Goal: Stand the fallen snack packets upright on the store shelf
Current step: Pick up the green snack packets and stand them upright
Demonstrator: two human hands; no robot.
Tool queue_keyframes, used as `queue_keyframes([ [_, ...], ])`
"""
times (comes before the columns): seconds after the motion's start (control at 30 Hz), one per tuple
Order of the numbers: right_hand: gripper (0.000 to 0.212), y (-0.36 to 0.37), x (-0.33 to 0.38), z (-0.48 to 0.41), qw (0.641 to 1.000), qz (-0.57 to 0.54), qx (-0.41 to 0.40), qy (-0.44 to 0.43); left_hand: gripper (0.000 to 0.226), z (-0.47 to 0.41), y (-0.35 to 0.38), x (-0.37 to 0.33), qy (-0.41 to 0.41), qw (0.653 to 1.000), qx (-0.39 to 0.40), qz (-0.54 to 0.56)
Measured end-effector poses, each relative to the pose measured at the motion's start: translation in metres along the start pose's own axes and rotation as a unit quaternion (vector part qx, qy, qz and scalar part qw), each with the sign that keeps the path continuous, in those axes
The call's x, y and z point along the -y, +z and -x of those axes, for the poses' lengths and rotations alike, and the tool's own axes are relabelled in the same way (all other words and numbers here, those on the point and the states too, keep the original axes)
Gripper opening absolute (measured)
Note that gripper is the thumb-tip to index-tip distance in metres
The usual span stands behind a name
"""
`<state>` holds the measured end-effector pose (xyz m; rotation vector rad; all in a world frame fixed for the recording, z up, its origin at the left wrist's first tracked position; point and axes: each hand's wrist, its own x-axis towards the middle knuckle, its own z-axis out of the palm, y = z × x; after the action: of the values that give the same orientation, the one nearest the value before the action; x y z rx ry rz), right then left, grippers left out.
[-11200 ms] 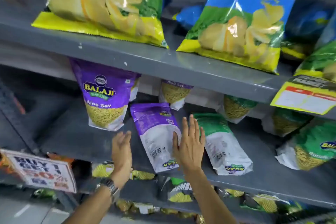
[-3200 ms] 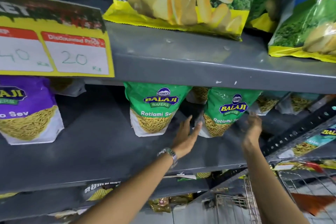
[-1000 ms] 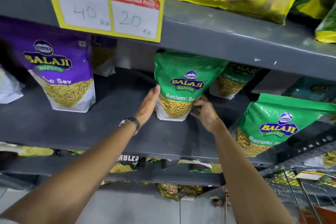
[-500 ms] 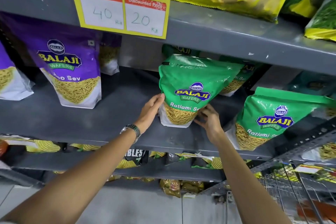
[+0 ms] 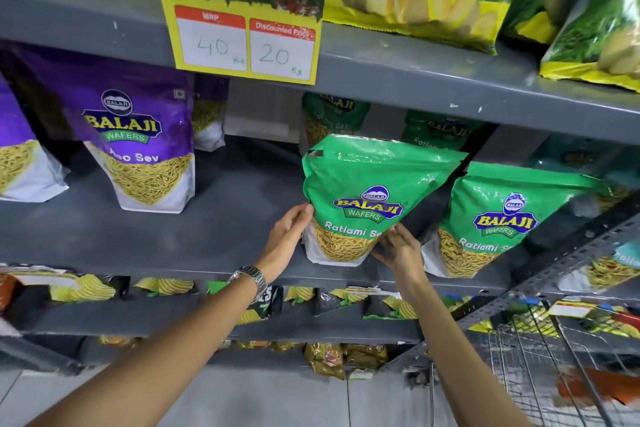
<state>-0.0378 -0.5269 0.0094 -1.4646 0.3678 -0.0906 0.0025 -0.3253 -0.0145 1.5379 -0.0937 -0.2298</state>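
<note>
A: In the head view, where does the packet being handled sit?

B: The green Ratlami Sev packet (image 5: 367,198) stands near the front lip of the middle shelf (image 5: 207,239), at about four o'clock from the price tag (image 5: 242,45). Its base rests on the shelf while its top leans forward, so I judge it is still being settled.

A: And the hands?

B: Both hands flank its lower part. The left hand (image 5: 287,236) lies flat against the packet's left edge, at nine o'clock of it, fingers straight and together. The right hand (image 5: 398,248) cups the lower right corner at about five o'clock, fingers spread against the pouch. Neither closes around it; they press inward from both sides, likely to square the soft base so it stays up.

A: Neighbours?

B: A second green packet (image 5: 498,222) stands just beside it at three o'clock, and a purple Aloo Sev packet (image 5: 138,152) stands well apart at nine o'clock. More green packets stand behind, partly hidden. No packet here visibly lies flat.
</note>
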Motion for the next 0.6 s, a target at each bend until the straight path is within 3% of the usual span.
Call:
queue_keyframes([
  [0.4,0.028,0.009,-0.005,0.012,0.997,-0.004,-0.076,-0.015,0.053,0.003,0.003,0.005,0.019,1.000,-0.008,0.017],
  [0.53,0.018,0.008,-0.010,0.011,0.995,-0.013,-0.103,-0.005,0.056,0.005,0.007,0.007,0.023,0.999,-0.020,0.020],
  [0.6,0.026,0.011,-0.009,0.009,0.992,-0.013,-0.123,0.004,0.059,0.005,0.007,0.006,0.022,0.999,-0.016,0.019],
])
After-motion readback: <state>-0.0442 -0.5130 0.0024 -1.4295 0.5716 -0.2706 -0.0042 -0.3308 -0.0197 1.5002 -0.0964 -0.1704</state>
